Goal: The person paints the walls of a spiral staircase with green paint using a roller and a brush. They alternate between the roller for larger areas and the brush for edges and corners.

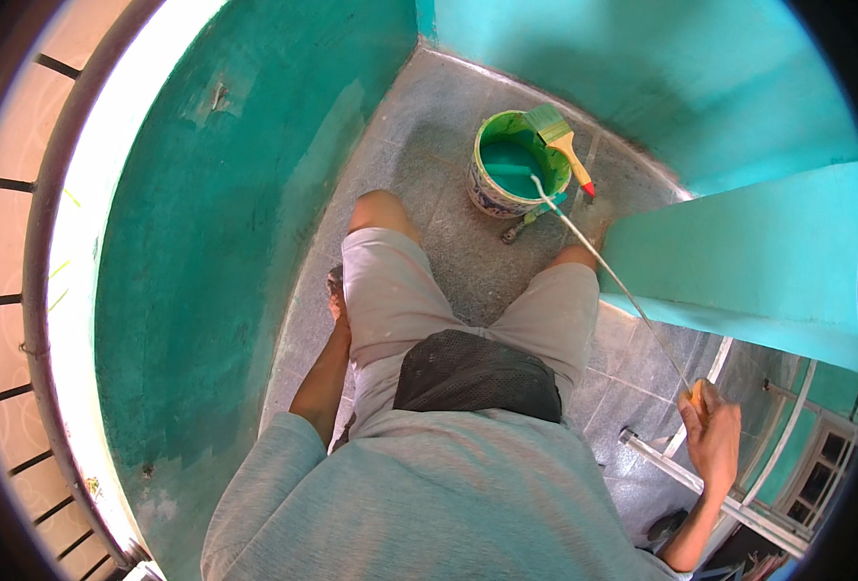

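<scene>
My right hand (712, 431), at the right, is closed around the orange grip of a paint roller (615, 276) with a long thin metal rod. The roller's teal sleeve lies in a paint bucket (488, 197) on the floor ahead of me, over the teal paint. A wide paintbrush (563, 145) with a yellow, red-tipped handle rests across the bucket's right rim. Low beside the bucket is a second tool (521, 229), smeared with teal. My left hand (336, 292) hangs beside my left thigh, near the wall; its fingers are too dark and partly hidden to read.
A dark teal wall (216, 252) curves along my left, with a railing (37, 261) beyond it. Lighter turquoise walls (642, 68) close the far side, and a turquoise pillar (739, 252) juts in at right. A metal ladder-like frame (681, 474) stands on grey tiles behind my right hand.
</scene>
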{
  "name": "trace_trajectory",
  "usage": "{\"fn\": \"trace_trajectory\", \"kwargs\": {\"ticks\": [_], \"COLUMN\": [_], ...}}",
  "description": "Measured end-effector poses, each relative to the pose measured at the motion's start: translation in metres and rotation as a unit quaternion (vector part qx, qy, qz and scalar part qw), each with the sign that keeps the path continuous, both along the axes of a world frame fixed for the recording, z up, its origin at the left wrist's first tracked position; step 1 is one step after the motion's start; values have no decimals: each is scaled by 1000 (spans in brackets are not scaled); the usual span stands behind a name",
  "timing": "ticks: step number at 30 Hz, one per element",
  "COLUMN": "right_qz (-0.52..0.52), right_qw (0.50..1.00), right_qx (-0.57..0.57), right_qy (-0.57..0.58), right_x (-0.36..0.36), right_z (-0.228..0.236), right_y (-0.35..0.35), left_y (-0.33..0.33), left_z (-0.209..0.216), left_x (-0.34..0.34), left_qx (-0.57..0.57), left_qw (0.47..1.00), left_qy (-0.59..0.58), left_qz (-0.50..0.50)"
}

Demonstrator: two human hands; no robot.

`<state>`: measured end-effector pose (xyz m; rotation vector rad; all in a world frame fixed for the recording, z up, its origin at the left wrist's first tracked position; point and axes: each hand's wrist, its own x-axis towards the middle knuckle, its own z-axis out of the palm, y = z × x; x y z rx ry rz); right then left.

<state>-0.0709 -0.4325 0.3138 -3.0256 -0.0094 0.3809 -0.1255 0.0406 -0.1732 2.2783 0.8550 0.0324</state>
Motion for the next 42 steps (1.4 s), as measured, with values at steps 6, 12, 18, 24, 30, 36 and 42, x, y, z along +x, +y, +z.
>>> {"fn": "trace_trajectory", "kwargs": {"ticks": [6,12,18,24,30,36,42], "right_qz": [-93,-181,-218,-233,-175,-126,-55], "right_qw": [990,952,917,887,840,827,897], "right_qx": [79,207,295,358,448,470,366], "right_qy": [69,135,159,176,250,283,243], "right_x": [-10,-22,-40,-46,-20,4,21], "right_z": [-6,-17,-45,-66,-96,-130,-102], "right_y": [-38,-72,-100,-97,-33,7,11], "left_y": [9,13,2,-49,-96,-85,-67], "left_z": [-7,7,90,193,257,261,239], "left_x": [-6,-7,22,73,112,113,100], "left_qx": [2,24,35,-21,-71,-87,-266], "left_qw": [999,993,974,956,953,944,933], "left_qy": [-35,-97,-166,-290,-256,-271,-199], "left_qz": [-22,61,150,35,-147,-167,-142]}}
